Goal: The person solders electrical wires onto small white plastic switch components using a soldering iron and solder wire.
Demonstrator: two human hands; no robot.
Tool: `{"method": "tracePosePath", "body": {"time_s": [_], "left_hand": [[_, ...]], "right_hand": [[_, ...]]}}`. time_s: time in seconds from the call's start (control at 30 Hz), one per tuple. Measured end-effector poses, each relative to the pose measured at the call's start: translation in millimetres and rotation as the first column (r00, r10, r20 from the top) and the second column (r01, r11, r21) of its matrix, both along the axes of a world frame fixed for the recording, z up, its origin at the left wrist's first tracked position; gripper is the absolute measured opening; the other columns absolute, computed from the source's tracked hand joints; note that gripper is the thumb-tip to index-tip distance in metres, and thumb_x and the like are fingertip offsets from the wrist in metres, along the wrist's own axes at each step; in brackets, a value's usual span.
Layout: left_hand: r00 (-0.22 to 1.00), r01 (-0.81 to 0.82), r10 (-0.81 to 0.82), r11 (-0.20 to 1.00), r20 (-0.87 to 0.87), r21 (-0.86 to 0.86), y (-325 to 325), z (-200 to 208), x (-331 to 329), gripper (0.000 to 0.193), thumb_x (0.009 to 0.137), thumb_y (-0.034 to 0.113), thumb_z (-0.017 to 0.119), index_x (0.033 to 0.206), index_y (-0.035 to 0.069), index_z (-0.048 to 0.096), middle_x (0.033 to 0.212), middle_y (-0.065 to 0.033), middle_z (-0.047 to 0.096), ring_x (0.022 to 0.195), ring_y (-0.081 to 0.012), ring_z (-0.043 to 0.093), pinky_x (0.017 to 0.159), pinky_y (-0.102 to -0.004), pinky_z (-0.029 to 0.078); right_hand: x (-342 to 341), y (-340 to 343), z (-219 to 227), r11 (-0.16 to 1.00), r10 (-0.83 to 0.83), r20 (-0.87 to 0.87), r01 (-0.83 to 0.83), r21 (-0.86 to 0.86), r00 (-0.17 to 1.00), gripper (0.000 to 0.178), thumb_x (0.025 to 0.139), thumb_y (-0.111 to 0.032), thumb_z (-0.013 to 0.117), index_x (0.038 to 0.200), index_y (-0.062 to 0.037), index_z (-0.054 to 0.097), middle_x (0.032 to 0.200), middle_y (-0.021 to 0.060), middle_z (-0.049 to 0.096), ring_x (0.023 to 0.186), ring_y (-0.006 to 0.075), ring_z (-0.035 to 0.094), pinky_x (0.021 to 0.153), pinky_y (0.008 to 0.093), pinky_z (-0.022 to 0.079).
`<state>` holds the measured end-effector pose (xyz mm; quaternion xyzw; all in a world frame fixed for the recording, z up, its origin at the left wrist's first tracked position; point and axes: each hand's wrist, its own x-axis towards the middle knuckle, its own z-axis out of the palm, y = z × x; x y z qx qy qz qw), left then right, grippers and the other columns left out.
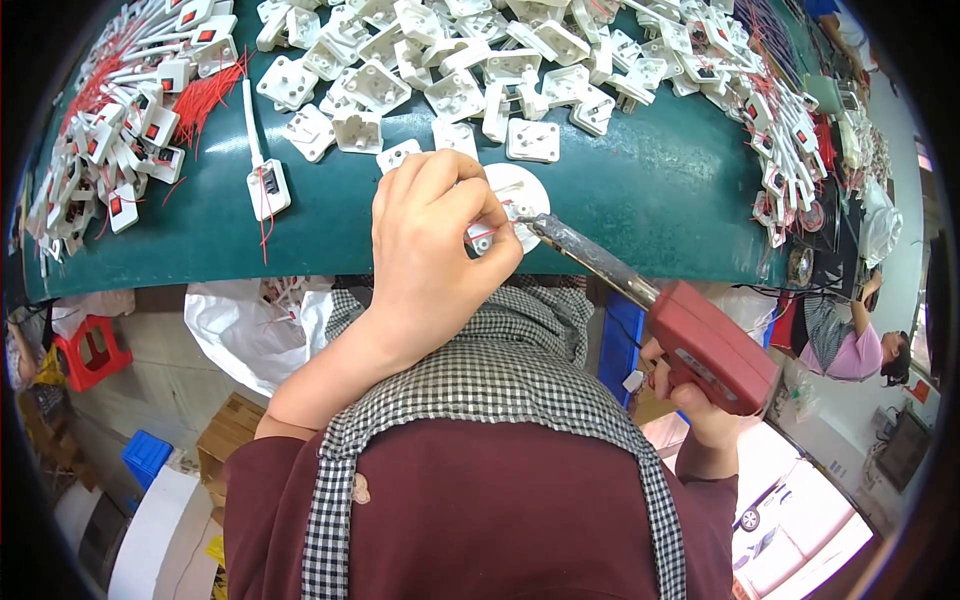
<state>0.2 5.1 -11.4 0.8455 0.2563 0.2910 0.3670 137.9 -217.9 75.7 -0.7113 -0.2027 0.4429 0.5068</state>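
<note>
The left hand (435, 240) is occupying the centre of the frame; its fingers are pinching a thin red wire (482, 237), with almost no gap between thumb and forefinger. The wire is lying over a white round piece (523, 187) positioned near the front edge of the green bench (650, 215). The right hand (705, 405), at lower right, is gripping a red soldering gun (712, 345), its fingers wrapping the handle. The gun's barrel is slanting toward the upper left, its tip reaching the round piece; exact contact cannot be determined. White housings (462, 95) are lying heaped along the top. One corded switch unit (268, 190) is lying apart at upper left.
</note>
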Motion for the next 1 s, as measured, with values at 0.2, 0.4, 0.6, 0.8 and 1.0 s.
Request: {"method": "tracePosePath", "body": {"time_s": [0.2,0.4,0.6,0.8,1.0], "left_hand": [[1.0,-0.003,0.003,1.0,-0.003,0.024,0,1,0,0.014,0.061,0.005,0.068,0.064,0.007,0.055,0.086,-0.0038,0.055,0.085,-0.0228,0.052,0.078,-0.0362,0.037],[1.0,-0.014,0.014,1.0,0.002,0.028,-2,1,2,0.014,0.061,0.006,0.068,0.065,0.007,0.056,0.086,-0.0045,0.055,0.085,-0.0235,0.052,0.079,-0.0368,0.038],[0.999,-0.004,0.005,0.999,-0.032,0.038,-2,4,3,0.013,0.062,0.006,0.068,0.066,0.006,0.056,0.086,-0.0047,0.055,0.085,-0.024,0.053,0.079,-0.0367,0.038],[0.998,-0.005,0.007,0.999,-0.056,0.045,-2,8,4,0.012,0.063,0.005,0.067,0.067,0.005,0.055,0.085,-0.0051,0.055,0.084,-0.0243,0.052,0.079,-0.0366,0.038],[0.995,0.018,-0.01,0.996,-0.097,0.085,-2,11,0,0.014,0.065,0.007,0.068,0.07,0.006,0.056,0.087,-0.0057,0.054,0.088,-0.0248,0.052,0.081,-0.0366,0.037]], "right_hand": [[4,-9,-7,0.999,0.032,0.09,-0.029,-0.03,0.995,0.091,0.067,-0.044,0.082,0.133,0.0054,0.043,0.1,0.0099,0.066,0.071,0.0079,0.059,0.056,0.0164,0.042],[5,-23,-15,0.965,-0.189,-0.07,0.198,0.17,0.979,0.09,0.068,-0.047,0.08,0.131,0.004,0.041,0.104,0.0228,0.061,0.055,0.0164,0.057,0.043,0.0219,0.042],[0,-29,-37,0.852,-0.339,-0.13,0.362,0.378,0.932,0.077,0.076,-0.038,0.076,0.128,0.0034,0.04,0.102,0.0225,0.059,0.055,0.0163,0.056,0.042,0.0216,0.042],[38,-6,-39,0.475,0.134,-0.367,0.265,0.839,0.921,0.078,0.077,-0.022,0.075,0.135,-0.0006,0.027,0.112,0.0152,0.051,0.054,0.016,0.054,0.042,0.0222,0.042],[48,66,-45,0.884,-0.429,0.699,0.106,0.455,0.572,0.072,0.073,0.003,0.071,0.134,-0.0037,0.032,0.11,0.0119,0.053,0.058,0.0117,0.054,0.044,0.0195,0.043]]}}
